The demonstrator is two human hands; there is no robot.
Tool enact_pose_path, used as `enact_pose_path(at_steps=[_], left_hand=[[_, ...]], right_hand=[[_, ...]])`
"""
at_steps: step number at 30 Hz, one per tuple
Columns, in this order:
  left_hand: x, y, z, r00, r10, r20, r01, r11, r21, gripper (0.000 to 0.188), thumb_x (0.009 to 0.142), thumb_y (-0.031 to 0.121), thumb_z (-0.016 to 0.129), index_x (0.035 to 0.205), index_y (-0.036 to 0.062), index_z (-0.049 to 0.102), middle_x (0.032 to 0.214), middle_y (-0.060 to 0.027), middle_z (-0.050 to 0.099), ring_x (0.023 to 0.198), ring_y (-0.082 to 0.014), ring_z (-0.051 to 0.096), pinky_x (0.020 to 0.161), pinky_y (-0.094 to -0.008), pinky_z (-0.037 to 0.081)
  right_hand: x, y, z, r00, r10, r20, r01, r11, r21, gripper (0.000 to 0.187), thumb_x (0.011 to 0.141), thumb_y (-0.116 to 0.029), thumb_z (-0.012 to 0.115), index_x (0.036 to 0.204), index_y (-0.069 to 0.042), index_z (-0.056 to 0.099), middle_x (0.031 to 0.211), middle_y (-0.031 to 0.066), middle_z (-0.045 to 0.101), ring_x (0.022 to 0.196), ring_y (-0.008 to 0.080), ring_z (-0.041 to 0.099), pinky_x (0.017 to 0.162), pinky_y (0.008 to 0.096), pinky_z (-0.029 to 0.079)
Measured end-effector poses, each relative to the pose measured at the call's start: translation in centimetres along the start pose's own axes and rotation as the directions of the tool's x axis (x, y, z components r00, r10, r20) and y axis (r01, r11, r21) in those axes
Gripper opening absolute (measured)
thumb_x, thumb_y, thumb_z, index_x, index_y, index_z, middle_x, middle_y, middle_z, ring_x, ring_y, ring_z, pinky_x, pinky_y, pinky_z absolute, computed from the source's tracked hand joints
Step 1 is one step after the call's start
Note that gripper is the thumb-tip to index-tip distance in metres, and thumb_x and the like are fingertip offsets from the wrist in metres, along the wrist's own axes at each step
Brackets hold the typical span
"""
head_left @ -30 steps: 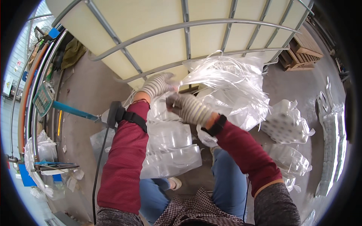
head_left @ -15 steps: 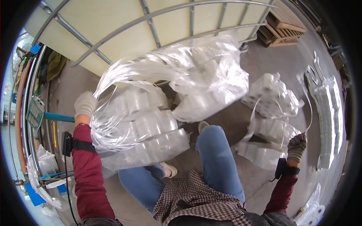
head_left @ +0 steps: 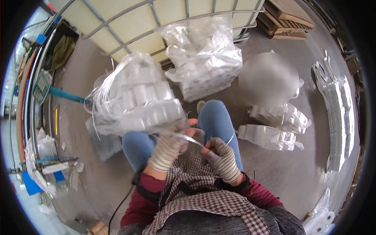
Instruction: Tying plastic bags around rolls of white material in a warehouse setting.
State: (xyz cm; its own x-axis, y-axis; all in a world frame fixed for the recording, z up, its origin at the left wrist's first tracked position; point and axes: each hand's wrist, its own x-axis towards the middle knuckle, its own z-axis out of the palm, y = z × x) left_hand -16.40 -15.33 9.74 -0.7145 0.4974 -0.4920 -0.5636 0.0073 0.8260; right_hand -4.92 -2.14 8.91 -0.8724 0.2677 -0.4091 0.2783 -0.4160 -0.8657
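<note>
My gloved left hand (head_left: 167,150) and gloved right hand (head_left: 223,158) are close together above my lap. A thin, shiny plastic strip (head_left: 190,138) runs between them. The right fingers pinch its end, while the left fingers close around the strip, with some blur at their tips. Just beyond the left hand lies a stack of clear-wrapped white rolls (head_left: 147,111). A bunch of white plastic strands (head_left: 102,98) hangs over that stack's left side. Behind it to the right stands a clear bag of rolls (head_left: 207,64), apart from both hands.
Wrapped roll packs (head_left: 268,135) lie on the floor to my right, under a blurred round patch. Long silvery bundles (head_left: 338,121) lie farther right. A caged pale tank (head_left: 133,23) stands ahead, with wooden pallets (head_left: 290,19) beside it. A teal bar (head_left: 66,94) juts in at left.
My left hand has left the strand bunch and come to my lap. My right hand has swung in from the far right with its strip. The view has shifted too.
</note>
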Motion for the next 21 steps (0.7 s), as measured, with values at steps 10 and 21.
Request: enact_pose_path(at_steps=[10, 21], left_hand=[[-7.5, -6.3, -0.3, 0.999, 0.031, -0.043, -0.043, 0.954, -0.297, 0.032, 0.082, 0.008, 0.057, 0.114, 0.0041, 0.055, 0.096, -0.006, 0.064, 0.052, -0.0017, 0.042, 0.043, -0.0156, 0.029], [-10.2, -8.2, -0.1, 0.995, 0.068, 0.069, -0.021, 0.845, -0.535, 0.025, 0.086, 0.027, 0.059, 0.099, 0.0057, 0.058, 0.067, -0.0007, 0.055, 0.044, -0.004, 0.031, 0.041, -0.0179, 0.024]], right_hand=[[-6.5, 2.7, -3.7, 0.949, 0.304, 0.082, -0.308, 0.951, 0.031, 0.009, 0.088, -0.016, 0.052, 0.087, -0.007, 0.05, 0.06, 0.0032, 0.056, 0.043, 0.0032, 0.04, 0.039, 0.0156, 0.028], [-8.9, 2.2, -3.4, 0.861, 0.483, 0.161, -0.433, 0.861, -0.266, 0.014, 0.085, -0.013, 0.055, 0.091, -0.001, 0.05, 0.066, 0.0055, 0.055, 0.051, 0.0078, 0.048, 0.049, 0.0201, 0.038]])
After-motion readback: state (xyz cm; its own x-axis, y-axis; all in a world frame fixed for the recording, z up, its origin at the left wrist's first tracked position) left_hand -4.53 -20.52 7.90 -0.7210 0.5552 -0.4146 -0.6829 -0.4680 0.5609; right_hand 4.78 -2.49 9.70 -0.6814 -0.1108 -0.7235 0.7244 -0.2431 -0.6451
